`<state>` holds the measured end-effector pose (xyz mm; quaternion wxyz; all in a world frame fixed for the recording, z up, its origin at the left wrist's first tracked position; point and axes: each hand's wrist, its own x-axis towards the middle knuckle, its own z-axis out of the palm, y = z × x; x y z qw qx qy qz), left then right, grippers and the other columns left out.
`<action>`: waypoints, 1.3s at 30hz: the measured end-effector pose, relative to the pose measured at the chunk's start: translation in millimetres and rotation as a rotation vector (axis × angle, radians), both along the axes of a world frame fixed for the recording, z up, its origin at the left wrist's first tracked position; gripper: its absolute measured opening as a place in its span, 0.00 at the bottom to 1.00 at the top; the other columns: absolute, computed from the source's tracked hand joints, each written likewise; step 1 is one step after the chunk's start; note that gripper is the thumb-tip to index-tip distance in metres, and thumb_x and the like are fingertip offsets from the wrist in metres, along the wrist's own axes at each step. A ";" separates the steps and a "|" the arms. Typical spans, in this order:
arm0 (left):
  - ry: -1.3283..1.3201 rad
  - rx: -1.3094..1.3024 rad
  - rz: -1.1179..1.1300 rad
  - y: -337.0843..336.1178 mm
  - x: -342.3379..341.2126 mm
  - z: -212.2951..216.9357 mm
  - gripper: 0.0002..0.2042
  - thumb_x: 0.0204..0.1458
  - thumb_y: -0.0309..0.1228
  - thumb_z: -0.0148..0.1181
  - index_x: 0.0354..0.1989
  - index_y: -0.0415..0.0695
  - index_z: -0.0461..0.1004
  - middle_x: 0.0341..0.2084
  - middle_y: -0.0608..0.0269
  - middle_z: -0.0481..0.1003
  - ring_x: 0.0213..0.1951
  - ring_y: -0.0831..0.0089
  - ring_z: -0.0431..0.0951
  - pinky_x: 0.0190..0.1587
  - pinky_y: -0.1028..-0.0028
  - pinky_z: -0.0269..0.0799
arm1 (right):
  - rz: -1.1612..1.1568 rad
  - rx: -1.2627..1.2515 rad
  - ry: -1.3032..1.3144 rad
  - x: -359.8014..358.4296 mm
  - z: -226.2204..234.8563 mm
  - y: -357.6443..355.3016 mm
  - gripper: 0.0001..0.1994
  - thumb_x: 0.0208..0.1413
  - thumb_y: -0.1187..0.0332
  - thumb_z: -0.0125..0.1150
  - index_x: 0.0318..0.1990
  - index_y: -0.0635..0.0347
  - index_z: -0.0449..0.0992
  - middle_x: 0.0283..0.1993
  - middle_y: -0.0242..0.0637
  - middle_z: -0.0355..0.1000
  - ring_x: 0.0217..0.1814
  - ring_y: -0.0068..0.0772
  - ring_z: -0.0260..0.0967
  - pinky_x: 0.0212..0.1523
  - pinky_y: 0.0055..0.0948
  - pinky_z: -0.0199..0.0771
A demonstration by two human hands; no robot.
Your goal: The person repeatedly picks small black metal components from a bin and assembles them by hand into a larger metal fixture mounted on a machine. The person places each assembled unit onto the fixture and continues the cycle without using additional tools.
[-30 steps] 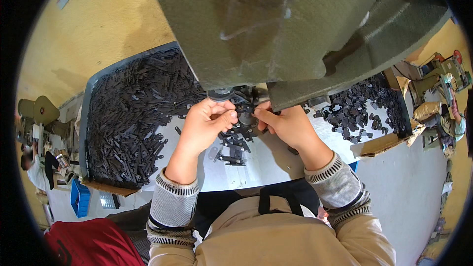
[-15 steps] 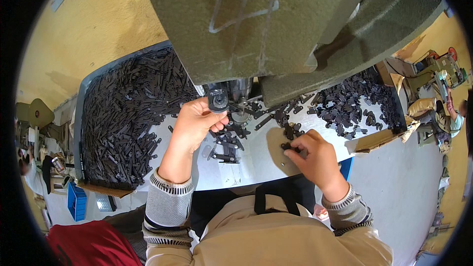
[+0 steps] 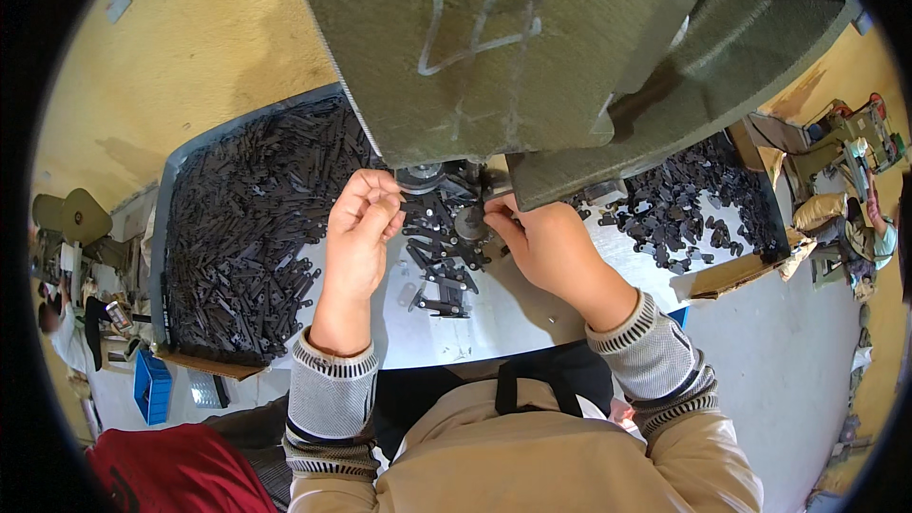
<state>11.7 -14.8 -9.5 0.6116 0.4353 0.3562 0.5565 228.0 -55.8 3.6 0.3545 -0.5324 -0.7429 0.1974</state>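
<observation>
My left hand (image 3: 361, 223) is raised beside the machine's lower tool (image 3: 421, 177), its thumb and fingertips pressed together. Whatever lies in that pinch is too small to make out. My right hand (image 3: 540, 239) reaches in under the machine's overhang with bent fingers, close to a round metal disc (image 3: 470, 223). Its fingertips are pinched together, and what they hold is hidden. Below the disc, dark flat linked parts with shiny rivets (image 3: 443, 290) lie on the pale work table (image 3: 418, 342).
The big olive-green machine body (image 3: 475, 47) hangs over the work. A heap of long black strips (image 3: 247, 218) fills the left side of the table. Small black plates (image 3: 684, 199) are piled at right, near a cardboard edge (image 3: 731, 273). A person's red garment (image 3: 176, 470) shows lower left.
My right hand has moved left and away from me, from the small parts on the table to beside the round disc. My left hand has shifted slightly left of the machine's tool.
</observation>
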 end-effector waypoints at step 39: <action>1.202 0.354 -0.042 -7.9 -84.4 31.5 0.08 0.41 0.17 0.60 0.32 0.40 0.75 0.29 0.59 0.72 0.31 0.67 0.73 0.37 0.72 0.68 | 0.013 -0.701 1.613 76.7 22.4 4.1 0.17 0.65 0.58 0.44 0.28 0.59 0.68 0.21 0.29 0.61 0.17 0.18 0.50 0.15 0.15 0.43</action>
